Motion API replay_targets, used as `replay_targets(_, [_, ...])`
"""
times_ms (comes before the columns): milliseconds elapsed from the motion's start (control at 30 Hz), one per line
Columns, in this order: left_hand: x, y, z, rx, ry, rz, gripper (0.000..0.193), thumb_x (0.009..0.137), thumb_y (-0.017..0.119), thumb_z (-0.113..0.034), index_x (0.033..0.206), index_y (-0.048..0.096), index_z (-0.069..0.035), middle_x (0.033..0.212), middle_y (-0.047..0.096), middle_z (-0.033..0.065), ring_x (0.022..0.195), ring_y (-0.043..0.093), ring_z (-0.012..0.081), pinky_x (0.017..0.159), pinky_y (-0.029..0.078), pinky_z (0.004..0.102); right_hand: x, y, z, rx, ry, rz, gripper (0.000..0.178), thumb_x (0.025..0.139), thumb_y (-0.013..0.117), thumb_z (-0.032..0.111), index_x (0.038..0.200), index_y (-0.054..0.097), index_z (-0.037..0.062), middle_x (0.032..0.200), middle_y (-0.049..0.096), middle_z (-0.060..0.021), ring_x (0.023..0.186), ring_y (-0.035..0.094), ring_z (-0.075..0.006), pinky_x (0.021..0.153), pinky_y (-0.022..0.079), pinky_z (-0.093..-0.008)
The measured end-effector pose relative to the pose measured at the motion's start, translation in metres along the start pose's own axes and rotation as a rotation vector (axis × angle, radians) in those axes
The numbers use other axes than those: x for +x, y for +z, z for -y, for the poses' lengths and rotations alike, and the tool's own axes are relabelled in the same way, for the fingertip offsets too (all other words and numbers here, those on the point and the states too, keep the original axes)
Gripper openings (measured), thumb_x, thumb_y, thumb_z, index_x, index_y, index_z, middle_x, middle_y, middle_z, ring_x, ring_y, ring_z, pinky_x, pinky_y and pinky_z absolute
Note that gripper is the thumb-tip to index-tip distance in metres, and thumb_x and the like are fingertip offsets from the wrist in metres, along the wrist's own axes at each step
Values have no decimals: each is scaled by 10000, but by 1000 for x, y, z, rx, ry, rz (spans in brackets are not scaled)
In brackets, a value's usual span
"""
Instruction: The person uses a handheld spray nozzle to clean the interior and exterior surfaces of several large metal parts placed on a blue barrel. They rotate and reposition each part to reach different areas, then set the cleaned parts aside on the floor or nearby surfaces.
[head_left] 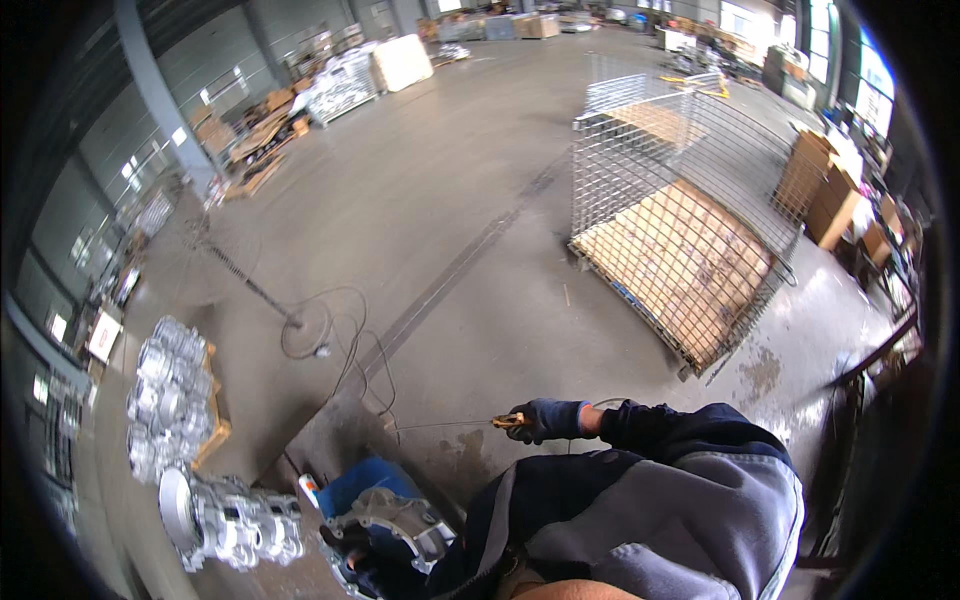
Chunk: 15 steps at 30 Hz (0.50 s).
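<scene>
My right hand point(547, 420), in a dark glove, is closed around a yellow air blow gun point(508, 422). Its long thin nozzle points left, over the floor. At the lower left, a silver metal casting point(415, 525) with a wide open rim lies beside a blue sheet or bin point(372, 488). My left hand point(348, 545), also dark-gloved, is at the near left side of that casting and seems to touch it. Shadow hides its fingers. A white and orange tube-shaped thing point(309, 488) stands by the blue piece.
Left of the bench edge sits another silver casting point(230, 520), with several more stacked on a wooden pallet point(215, 435) behind. A pedestal fan point(245, 275) trails a looped cable point(350, 330) on the floor. Ahead right stands a wire-mesh cage point(680, 230); cardboard boxes point(825, 195) lie beyond.
</scene>
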<state>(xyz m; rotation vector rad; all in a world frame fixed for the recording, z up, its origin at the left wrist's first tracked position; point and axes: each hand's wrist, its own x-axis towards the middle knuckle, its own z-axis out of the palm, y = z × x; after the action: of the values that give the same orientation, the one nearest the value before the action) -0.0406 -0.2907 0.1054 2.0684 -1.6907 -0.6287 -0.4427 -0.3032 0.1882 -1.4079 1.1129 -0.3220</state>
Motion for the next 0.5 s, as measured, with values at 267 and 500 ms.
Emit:
replay_targets(267, [-12,30,-62,-135,53,100,425,851,612,-424,1168,616,-141,1198,593,78,1195,461,228,1043,341,409,25,-7,5,-106,-27,104,342,922,667,264,1189,634,52,838,657,-49,647,601,-120,584,507,-302])
replay_targets(500, [-29,35,-70,-174,36,96,414,865,614,-398,1179,607,-129,1182,595,75,1163,475,216,1014,358,394,109,66,46,-562,-592,281,412,897,662,246,1155,558,-59,1078,620,-252,1011,607,-388,843,500,-450])
